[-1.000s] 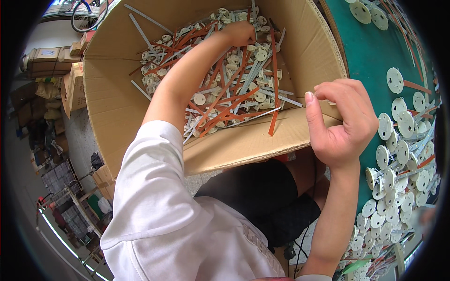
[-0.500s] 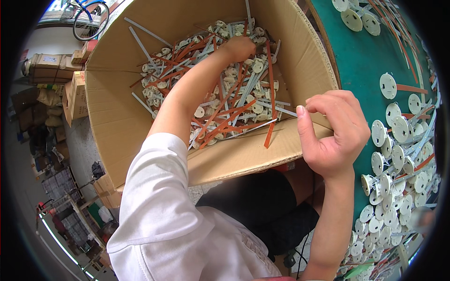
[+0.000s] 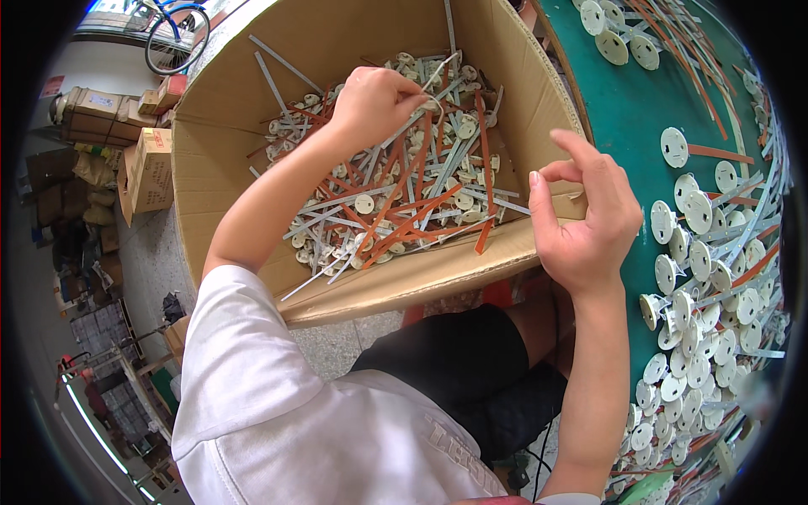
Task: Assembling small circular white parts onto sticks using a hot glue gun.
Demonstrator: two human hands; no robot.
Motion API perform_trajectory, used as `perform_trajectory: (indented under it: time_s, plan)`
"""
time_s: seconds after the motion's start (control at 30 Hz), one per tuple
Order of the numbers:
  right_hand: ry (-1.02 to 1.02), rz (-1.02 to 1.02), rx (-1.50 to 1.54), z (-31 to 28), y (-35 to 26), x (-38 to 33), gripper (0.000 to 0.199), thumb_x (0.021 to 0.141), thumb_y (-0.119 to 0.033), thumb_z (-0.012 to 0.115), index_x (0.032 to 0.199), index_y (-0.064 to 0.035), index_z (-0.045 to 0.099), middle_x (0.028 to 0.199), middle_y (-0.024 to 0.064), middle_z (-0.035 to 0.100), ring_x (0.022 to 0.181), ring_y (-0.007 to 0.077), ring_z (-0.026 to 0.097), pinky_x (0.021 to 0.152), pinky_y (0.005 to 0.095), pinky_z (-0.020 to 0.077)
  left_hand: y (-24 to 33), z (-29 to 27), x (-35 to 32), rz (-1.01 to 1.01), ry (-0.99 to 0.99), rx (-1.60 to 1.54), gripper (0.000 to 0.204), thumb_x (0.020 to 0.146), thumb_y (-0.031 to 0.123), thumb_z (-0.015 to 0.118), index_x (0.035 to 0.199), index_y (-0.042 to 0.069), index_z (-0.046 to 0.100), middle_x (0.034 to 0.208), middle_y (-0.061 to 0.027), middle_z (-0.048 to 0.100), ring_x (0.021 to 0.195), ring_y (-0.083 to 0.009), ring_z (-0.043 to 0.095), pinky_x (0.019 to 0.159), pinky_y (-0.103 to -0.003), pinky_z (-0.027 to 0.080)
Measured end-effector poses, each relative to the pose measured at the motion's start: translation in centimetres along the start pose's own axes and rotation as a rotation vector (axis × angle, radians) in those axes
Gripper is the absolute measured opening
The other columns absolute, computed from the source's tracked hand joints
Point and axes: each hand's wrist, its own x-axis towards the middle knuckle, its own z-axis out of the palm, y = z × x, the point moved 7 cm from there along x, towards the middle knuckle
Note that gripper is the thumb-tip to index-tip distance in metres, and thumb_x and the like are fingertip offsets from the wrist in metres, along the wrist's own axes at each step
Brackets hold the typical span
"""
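Over the large cardboard box [image 3: 215, 160], my left hand [image 3: 370, 105] is closed, thumb and fingers pinched on a thin white cord [image 3: 437, 108]. The cord loops out beyond the fingertips, over a heap in the box. That heap mixes round cream plastic discs [image 3: 364, 204] with red-brown strips [image 3: 486, 143] and grey strips [image 3: 271, 80]. By the box's right rim, my right hand [image 3: 593, 210] is raised with its fingers curved and apart from the thumb. Nothing shows between them.
A green tabletop [image 3: 623, 109] runs along the right, bearing many round white discs [image 3: 699, 210] with strips attached. Cartons [image 3: 151, 172] and a blue bicycle [image 3: 177, 38] stand on the left. My lap lies below the box's near edge.
My left hand has come up and left out of the heap, with the white cord now showing at its fingers. My right hand has shifted slightly left and its fingers have spread.
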Motion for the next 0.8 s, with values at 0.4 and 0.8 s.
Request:
perform_trajectory:
  time_s: [0.4, 0.8]
  plan:
    - [-0.396, -0.143, -0.243, 1.1, -2.1, -0.1, 0.060, 0.078, -0.014, 0.068, 0.137, -0.0207, 0.056, 0.052, -0.0017, 0.051, 0.054, 0.0163, 0.048, 0.067, 0.0335, 0.0340, 12.8, -2.4, -4.2, -0.156, -0.153, -0.789, 0.016, 0.087, 0.009, 0.069, 0.083, -0.007, 0.070, 0.061, -0.0049, 0.065, 0.055, -0.0052, 0.060, 0.049, -0.022, 0.046]
    - [-0.452, -0.124, -0.203, 1.8, -1.7, -0.1, 0.009, 0.088, -0.017, 0.064, 0.084, -0.0092, 0.066, 0.060, 0.0036, 0.055, 0.063, 0.0208, 0.053, 0.068, 0.0353, 0.0344, 13.3, -4.4, -5.7, 0.478, 0.146, -0.425, 0.011, 0.074, 0.002, 0.074, 0.085, 0.000, 0.071, 0.073, -0.0114, 0.064, 0.061, -0.0272, 0.064, 0.053, -0.033, 0.052]
